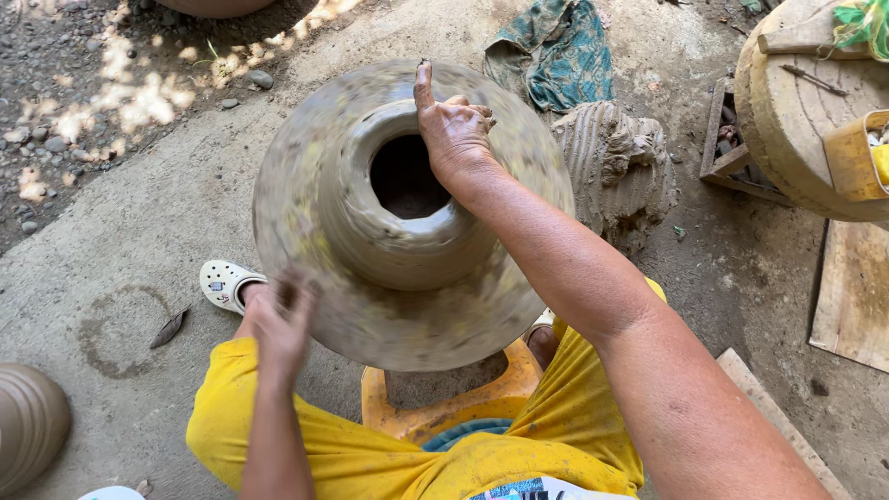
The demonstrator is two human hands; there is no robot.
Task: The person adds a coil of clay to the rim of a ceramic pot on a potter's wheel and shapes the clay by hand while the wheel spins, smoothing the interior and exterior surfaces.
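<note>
A large wet clay pot (324,213) with a wide shoulder and a round open mouth sits in front of me on an orange stand (435,407); its surface is blurred as if spinning. My right hand (451,130) rests on the far rim of the mouth, index finger stretched out over the shoulder, other fingers curled. My left hand (281,319) lies flat against the near left edge of the pot, blurred by motion. Neither hand holds anything.
A ridged lump of grey clay (616,167) lies right of the pot, a teal cloth (556,51) behind it. A round wooden wheel (796,111) with a yellow tub stands far right, boards below it. A brown pot (28,421) sits at left. Gravel lies beyond.
</note>
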